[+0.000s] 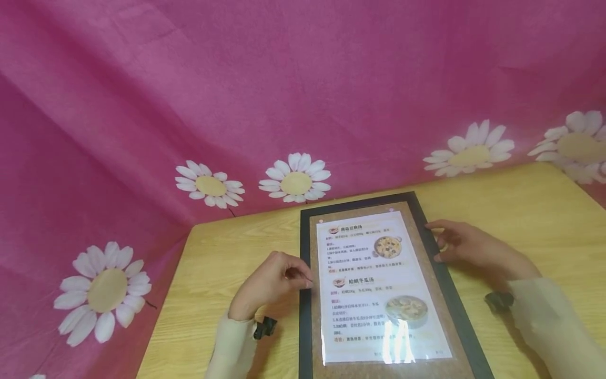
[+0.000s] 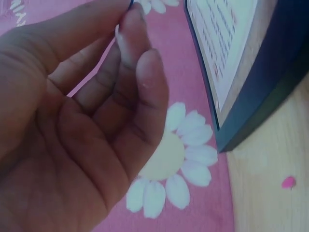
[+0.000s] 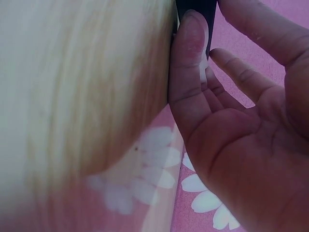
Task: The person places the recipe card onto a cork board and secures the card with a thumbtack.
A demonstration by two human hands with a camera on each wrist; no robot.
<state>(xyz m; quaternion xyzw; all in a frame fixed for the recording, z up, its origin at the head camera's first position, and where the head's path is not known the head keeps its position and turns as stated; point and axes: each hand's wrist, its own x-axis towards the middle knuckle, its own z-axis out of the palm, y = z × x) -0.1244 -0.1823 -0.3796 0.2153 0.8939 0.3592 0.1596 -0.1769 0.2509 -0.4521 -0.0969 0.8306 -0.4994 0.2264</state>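
A board with a dark border [image 1: 305, 326] and a brown inner surface bears a white printed sheet [image 1: 350, 326] with two food pictures. My left hand [image 1: 267, 284] pinches the board's left border, thumb and bent fingers together; in the left wrist view the hand [image 2: 91, 140] has its fingertips cut off at the top, and the board [image 2: 263, 92] stands out to the right. On the right border, higher up, my right hand [image 1: 473, 250] grips with thumb and fingers. The right wrist view has a finger of that hand [image 3: 241, 130] against a dark edge [image 3: 197, 6].
Under the board lies a light wooden table [image 1: 227, 252]. Pink cloth with large white daisies [image 1: 295, 183] hangs behind the table and down its left side. A small pink spot [image 2: 288, 182] shows on the wood in the left wrist view.
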